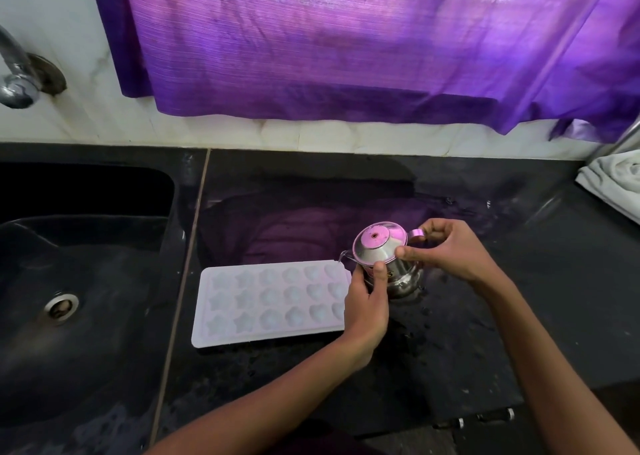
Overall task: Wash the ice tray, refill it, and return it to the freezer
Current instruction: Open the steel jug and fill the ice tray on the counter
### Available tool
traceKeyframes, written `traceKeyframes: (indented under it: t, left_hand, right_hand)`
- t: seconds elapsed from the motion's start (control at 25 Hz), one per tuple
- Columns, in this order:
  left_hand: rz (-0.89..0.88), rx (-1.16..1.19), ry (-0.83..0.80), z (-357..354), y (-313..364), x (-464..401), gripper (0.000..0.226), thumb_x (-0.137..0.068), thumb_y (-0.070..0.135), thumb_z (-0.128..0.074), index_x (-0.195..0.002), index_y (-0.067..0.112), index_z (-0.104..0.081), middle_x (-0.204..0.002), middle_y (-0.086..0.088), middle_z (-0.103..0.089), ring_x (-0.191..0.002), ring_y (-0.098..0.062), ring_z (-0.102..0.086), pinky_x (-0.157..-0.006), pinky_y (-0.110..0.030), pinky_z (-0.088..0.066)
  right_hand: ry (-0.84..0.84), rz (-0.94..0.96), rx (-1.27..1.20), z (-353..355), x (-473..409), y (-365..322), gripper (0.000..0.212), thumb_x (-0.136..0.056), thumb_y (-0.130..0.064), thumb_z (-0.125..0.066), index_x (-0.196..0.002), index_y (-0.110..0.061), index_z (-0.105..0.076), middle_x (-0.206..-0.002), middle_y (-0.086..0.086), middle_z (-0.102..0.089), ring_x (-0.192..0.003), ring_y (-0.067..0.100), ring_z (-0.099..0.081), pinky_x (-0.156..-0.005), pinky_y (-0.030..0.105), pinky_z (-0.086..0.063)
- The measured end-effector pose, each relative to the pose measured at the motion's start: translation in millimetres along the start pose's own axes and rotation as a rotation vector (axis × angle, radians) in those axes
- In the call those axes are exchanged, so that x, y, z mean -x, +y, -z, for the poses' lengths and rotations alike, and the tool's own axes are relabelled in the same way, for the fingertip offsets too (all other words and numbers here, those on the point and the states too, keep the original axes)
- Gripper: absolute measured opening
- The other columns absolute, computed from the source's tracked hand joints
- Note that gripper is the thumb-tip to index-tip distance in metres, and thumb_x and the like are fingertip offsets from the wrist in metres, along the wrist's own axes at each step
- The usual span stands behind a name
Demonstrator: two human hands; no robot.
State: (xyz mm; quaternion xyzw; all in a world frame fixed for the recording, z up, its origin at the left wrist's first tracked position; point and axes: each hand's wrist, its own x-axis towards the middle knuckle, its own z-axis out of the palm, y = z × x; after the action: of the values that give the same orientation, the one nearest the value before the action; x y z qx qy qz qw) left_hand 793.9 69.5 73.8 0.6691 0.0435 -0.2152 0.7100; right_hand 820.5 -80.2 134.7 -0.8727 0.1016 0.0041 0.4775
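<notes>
Ice tray (270,304) flat on dark counter (450,350), lower centre, just right of sink (86,281), level for filling. Left hand (365,310) grips steel jug (388,264) body, steadying it; right hand (450,250) pinches lid rim, probably to open it before pouring.

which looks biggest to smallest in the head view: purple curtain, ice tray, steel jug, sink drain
1. purple curtain
2. ice tray
3. steel jug, partly hidden by both hands
4. sink drain
</notes>
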Motion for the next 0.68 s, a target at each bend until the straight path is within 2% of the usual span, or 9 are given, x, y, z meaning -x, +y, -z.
traceKeyframes:
  t: [0.24, 0.4, 0.68]
  left_hand:
    - [0.006, 0.011, -0.012, 3.0, 10.0, 4.0, 0.045, -0.096, 0.05, -0.036, -0.134, 0.028, -0.045, -0.128, 0.011, -0.057, -0.113, -0.005, -0.05, -0.091, -0.019, -0.035]
    - [-0.001, 0.018, -0.012, 3.1, 10.1, 5.0, 0.045, -0.096, 0.05, -0.036, -0.134, 0.027, -0.046, -0.128, 0.011, -0.057, -0.112, -0.004, -0.05, -0.09, -0.019, -0.035]
    - [-0.011, 0.011, -0.002, 1.9, 6.2, 2.0, 0.05, -0.095, 0.052, -0.036, -0.14, 0.031, -0.04, -0.135, 0.011, -0.053, -0.123, -0.008, -0.048, -0.098, -0.023, -0.036]
  right_hand:
    - [0.0, 0.009, 0.013, 1.1, 0.2, -5.1, 0.077, -0.027, -0.068, -0.085, -0.073, -0.01, -0.066, -0.08, 0.003, -0.075, -0.084, 0.024, -0.071, -0.087, 0.056, -0.052]
    - [0.003, 0.014, 0.018, 0.8, 0.5, -7.5, 0.077, -0.027, -0.067, -0.085, -0.074, -0.009, -0.066, -0.08, 0.004, -0.075, -0.083, 0.025, -0.071, -0.086, 0.056, -0.052]
    - [0.006, 0.007, -0.012, 0.3, 0.7, -2.0, 0.076, -0.029, -0.066, -0.086, -0.075, -0.009, -0.065, -0.08, 0.003, -0.075, -0.085, 0.022, -0.071, -0.089, 0.057, -0.05]
